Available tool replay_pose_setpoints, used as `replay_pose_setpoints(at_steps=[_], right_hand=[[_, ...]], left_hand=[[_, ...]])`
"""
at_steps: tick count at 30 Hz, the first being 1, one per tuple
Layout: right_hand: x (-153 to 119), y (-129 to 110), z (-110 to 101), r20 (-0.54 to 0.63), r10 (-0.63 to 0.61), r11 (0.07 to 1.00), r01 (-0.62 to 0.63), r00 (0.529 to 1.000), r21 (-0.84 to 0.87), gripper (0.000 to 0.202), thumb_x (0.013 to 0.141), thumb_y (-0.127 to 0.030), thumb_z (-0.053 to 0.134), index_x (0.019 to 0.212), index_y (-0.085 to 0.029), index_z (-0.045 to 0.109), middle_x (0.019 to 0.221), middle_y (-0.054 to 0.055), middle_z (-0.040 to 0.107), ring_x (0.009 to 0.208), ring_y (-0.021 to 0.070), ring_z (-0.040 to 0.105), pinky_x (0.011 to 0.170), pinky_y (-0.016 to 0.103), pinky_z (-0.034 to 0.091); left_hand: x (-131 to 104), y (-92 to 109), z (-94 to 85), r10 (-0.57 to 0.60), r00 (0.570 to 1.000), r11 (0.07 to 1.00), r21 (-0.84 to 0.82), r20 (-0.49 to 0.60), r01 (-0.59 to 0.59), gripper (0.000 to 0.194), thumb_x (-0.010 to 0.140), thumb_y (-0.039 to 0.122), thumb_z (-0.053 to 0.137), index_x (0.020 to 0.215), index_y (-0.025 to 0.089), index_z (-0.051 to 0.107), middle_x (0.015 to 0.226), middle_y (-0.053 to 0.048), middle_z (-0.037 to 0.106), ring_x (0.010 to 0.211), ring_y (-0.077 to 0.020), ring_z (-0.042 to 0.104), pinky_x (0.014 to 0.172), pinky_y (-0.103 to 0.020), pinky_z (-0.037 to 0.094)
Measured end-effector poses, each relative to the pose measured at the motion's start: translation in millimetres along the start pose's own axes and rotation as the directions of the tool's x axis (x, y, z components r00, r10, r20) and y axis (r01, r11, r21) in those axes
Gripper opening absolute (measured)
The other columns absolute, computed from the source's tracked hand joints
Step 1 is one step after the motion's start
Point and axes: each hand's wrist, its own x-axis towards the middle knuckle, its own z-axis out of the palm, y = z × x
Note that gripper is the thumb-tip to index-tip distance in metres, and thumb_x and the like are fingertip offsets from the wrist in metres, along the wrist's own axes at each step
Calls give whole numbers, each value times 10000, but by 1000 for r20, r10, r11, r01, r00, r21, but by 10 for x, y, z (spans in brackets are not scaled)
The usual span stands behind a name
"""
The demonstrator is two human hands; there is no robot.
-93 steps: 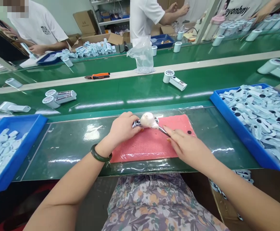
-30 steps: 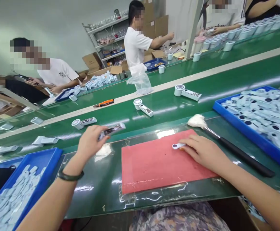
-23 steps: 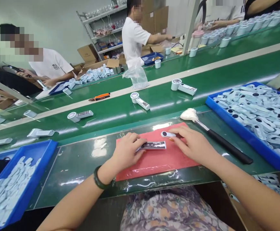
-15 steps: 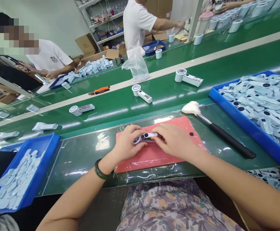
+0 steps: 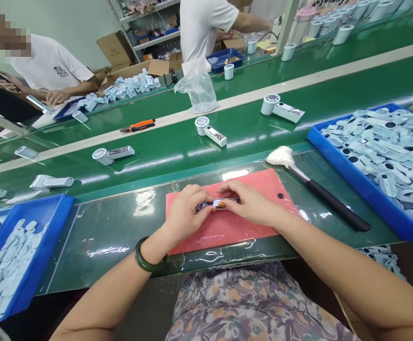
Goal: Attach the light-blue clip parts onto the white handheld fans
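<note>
A small pale-blue device (image 5: 224,203) lies over the pink mat (image 5: 199,237), mostly covered by fingers. My left hand (image 5: 187,210), with a dark green bangle at the wrist, is closed on the device's left end. From the right, my right hand (image 5: 251,202) grips the other end, its thumb and fingers along the edges. Both hands nearly touch at the middle of the device. A round black dot (image 5: 281,195) rests on the mat's right part.
A blue tray of pale parts (image 5: 366,189) stands right, another blue tray (image 5: 55,222) left. A black-handled hammer (image 5: 334,201) with a wrapped head lies right of the mat. Beyond, devices (image 5: 215,136) and orange pliers (image 5: 142,125) lie on the green line; two people work behind.
My fingers have closed further over the device, and the pale piece with a black dot between them is now mostly hidden. The view has shifted slightly, and some items on the line appear farther left.
</note>
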Motion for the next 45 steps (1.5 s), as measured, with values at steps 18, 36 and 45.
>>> replay_pose_setpoints(at_steps=[18, 36, 45], right_hand=[[-198, 22, 164, 120, -193, 902, 224, 974, -368, 272, 1019, -189, 590, 1289, -185, 617, 1214, 82, 635, 1134, 268, 569, 994, 442, 474], [-380, 244, -853, -384, -184, 919, 19, 905, -395, 457, 998, -358, 491, 1422, -198, 560, 1359, 140, 579, 1193, 310, 591, 1009, 518, 512], [-951, 626, -2116, -641, -41, 462, -554, 767, -692, 399, 963, -323, 499, 1270, -155, 691, 1126, 161, 649, 1095, 348, 589, 969, 489, 504]], left_hand=[[-234, 166, 91, 11, 997, 981, 195, 78, -26, 236, 926, 216, 603, 1148, 198, 680, 1129, -76, 763, 1191, -308, 648, 1032, -530, 543], [69, 201, -92, 37, 960, 814, 549, 279, -191, 153, 909, 249, 624, 1027, 175, 684, 1006, -112, 689, 1052, -323, 604, 906, -503, 512], [1216, -509, -717, -57, 900, 731, 632, 431, -256, 275, 858, 252, 547, 1037, 181, 744, 997, -120, 694, 989, -318, 618, 882, -462, 510]])
